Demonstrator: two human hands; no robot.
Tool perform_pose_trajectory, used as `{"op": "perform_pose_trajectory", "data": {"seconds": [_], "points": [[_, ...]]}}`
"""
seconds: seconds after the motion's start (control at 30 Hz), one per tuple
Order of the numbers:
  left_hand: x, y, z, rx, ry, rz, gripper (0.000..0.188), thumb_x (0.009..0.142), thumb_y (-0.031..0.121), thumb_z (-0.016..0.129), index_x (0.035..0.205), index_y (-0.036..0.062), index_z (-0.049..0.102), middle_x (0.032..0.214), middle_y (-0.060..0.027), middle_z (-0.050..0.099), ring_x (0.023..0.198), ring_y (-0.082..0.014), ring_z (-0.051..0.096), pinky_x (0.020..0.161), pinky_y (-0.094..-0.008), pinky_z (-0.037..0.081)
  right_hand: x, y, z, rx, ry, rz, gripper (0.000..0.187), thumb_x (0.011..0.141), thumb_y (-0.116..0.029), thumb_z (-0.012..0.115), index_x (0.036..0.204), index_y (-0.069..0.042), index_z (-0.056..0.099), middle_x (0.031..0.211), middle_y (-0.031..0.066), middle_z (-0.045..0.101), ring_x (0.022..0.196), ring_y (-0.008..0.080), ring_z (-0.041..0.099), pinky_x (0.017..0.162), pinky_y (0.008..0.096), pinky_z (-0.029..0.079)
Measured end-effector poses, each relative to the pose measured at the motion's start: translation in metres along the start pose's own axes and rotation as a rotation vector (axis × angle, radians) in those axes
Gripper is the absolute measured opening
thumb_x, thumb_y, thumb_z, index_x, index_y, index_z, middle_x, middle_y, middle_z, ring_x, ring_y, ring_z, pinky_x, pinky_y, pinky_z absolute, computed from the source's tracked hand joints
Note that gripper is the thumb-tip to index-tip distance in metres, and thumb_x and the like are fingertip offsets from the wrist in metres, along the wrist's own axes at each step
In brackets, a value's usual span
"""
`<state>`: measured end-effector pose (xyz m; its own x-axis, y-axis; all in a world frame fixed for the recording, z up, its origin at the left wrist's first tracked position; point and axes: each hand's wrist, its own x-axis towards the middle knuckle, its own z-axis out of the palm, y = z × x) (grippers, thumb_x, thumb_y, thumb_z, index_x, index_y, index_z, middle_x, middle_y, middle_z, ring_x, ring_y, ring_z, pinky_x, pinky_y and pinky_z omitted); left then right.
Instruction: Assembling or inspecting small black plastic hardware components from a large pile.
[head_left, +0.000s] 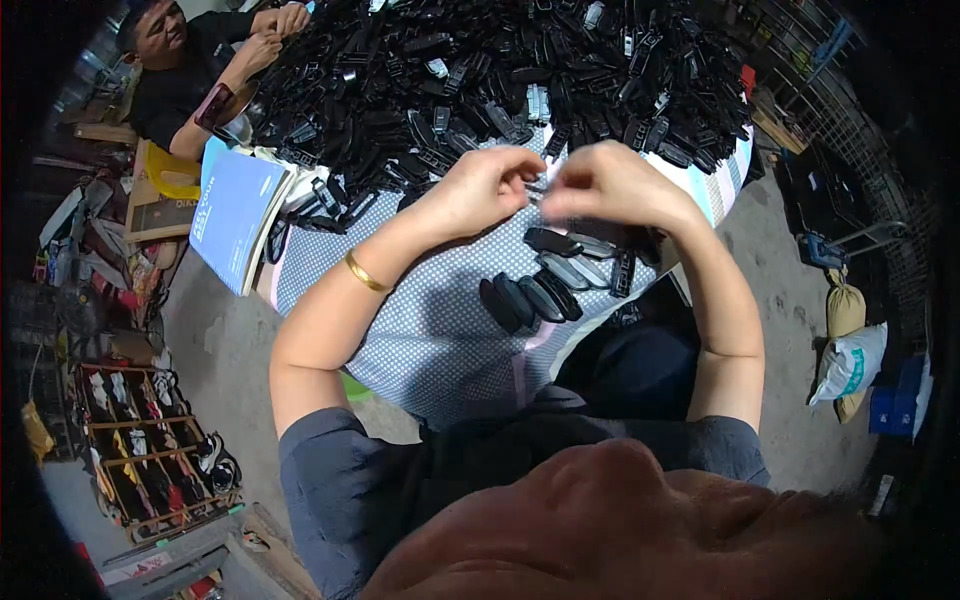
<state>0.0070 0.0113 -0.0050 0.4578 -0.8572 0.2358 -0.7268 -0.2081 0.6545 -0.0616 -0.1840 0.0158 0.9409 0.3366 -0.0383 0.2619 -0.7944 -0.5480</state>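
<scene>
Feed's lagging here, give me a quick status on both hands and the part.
Left hand and right hand pinch a small part together above the table. Row of black pieces lies below. Big black pile behind; nothing blocking.

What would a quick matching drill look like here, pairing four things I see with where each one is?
1 blue booklet
2 gold bangle
3 row of black oval parts
4 white sack

a on the left wrist
b on the floor at the right
c at the table's left edge
d on the dotted cloth below the hands

Pairs: 1-c, 2-a, 3-d, 4-b
</scene>
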Motion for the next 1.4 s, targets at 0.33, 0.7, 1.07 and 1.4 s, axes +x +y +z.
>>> {"op": "perform_pose_trajectory", "data": {"seconds": [0.33,0.7,1.07,1.4], "points": [[0.020,-0.029,0.000,0.690,0.332,0.212,0.031,0.073,0.002,0.051,0.103,-0.0017,0.057,0.104,-0.0118,0.053,0.095,-0.0281,0.048,0.084,-0.0348,0.044,0.006,-0.005,0.032,-0.190,0.250,-0.180,0.028,0.070,-0.023,0.070,0.083,0.000,0.062,0.081,0.0146,0.061,0.078,0.0318,0.059,0.070,0.0385,0.048],[0.012,-0.018,-0.016,0.589,0.352,0.233,0.027,0.066,0.011,0.070,0.091,0.0061,0.060,0.095,-0.0094,0.058,0.091,-0.0258,0.054,0.083,-0.0386,0.040,-0.010,-0.006,0.012,0.238,0.194,-0.133,0.028,0.078,-0.025,0.068,0.087,-0.001,0.057,0.067,0.0056,0.058,0.061,0.0126,0.054,0.057,0.0284,0.044],[0.006,-0.002,-0.006,-0.862,0.314,-0.128,0.039,0.077,-0.004,0.062,0.115,-0.0022,0.052,0.097,-0.0062,0.059,0.087,-0.0102,0.057,0.079,-0.0212,0.048,0.004,-0.009,0.029,0.195,0.642,-0.153,0.030,0.076,-0.007,0.069,0.103,0.001,0.059,0.090,0.0094,0.064,0.081,0.0160,0.063,0.070,0.0263,0.052],[0.003,-0.006,-0.007,-0.806,0.392,-0.130,0.031,0.078,0.000,0.064,0.109,-0.0002,0.060,0.095,-0.0055,0.064,0.081,-0.0087,0.058,0.076,-0.0208,0.048,0.008,-0.009,0.033,0.145,0.838,-0.252,0.025,0.072,-0.013,0.071,0.090,0.002,0.062,0.082,0.0134,0.063,0.066,0.0224,0.064,0.055,0.0282,0.052]]}}
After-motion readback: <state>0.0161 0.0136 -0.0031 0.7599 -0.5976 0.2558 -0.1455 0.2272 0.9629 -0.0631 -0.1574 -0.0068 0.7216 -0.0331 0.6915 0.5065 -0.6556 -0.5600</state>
